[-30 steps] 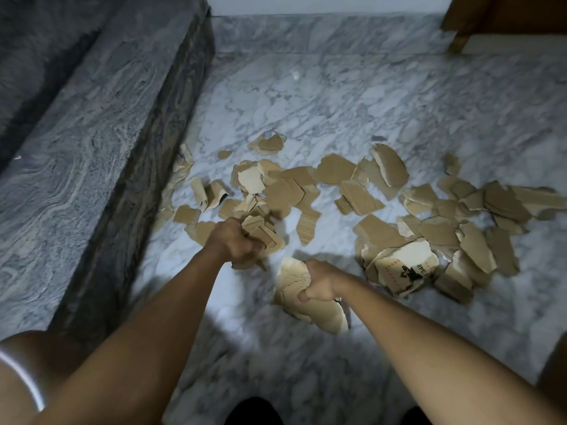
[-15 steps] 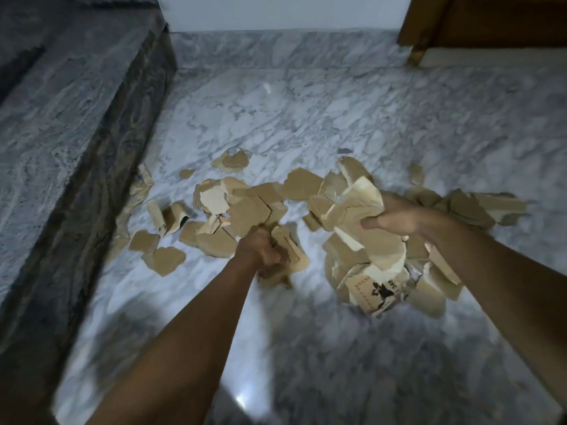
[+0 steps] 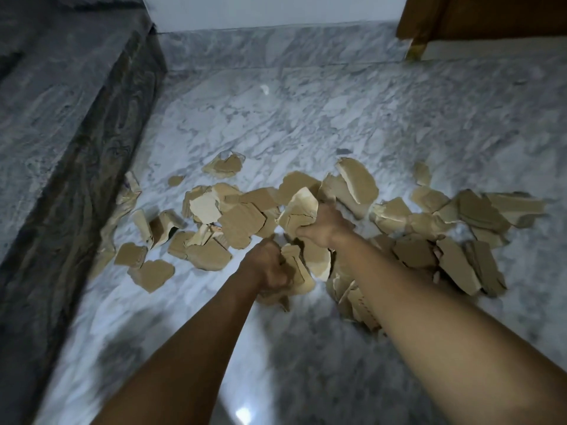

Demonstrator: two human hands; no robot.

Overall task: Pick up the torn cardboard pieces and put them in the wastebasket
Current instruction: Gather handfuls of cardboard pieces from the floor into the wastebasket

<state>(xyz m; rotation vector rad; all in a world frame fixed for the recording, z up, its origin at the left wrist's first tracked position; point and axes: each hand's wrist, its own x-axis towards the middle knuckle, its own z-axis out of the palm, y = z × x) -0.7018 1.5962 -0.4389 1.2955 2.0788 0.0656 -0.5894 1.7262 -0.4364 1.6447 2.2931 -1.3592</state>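
Observation:
Several torn brown cardboard pieces (image 3: pixel 242 223) lie scattered across the white marble floor (image 3: pixel 306 118), from the left ledge to the right. My left hand (image 3: pixel 268 268) is closed around a bunch of cardboard pieces (image 3: pixel 299 271) just above the floor. My right hand (image 3: pixel 322 225) grips another handful of cardboard pieces (image 3: pixel 299 210), held up over the middle of the pile. A thicker heap (image 3: pixel 454 256) sits to the right of my right arm. No wastebasket is in view.
A raised dark grey marble ledge (image 3: pixel 61 133) runs along the left side. A white wall base (image 3: pixel 276 10) is at the back. A brown wooden door or frame (image 3: pixel 475 19) stands at the top right.
My right hand, still holding its handful, has moved left toward the left hand and the pile's middle. The left hand keeps its bunch in about the same place.

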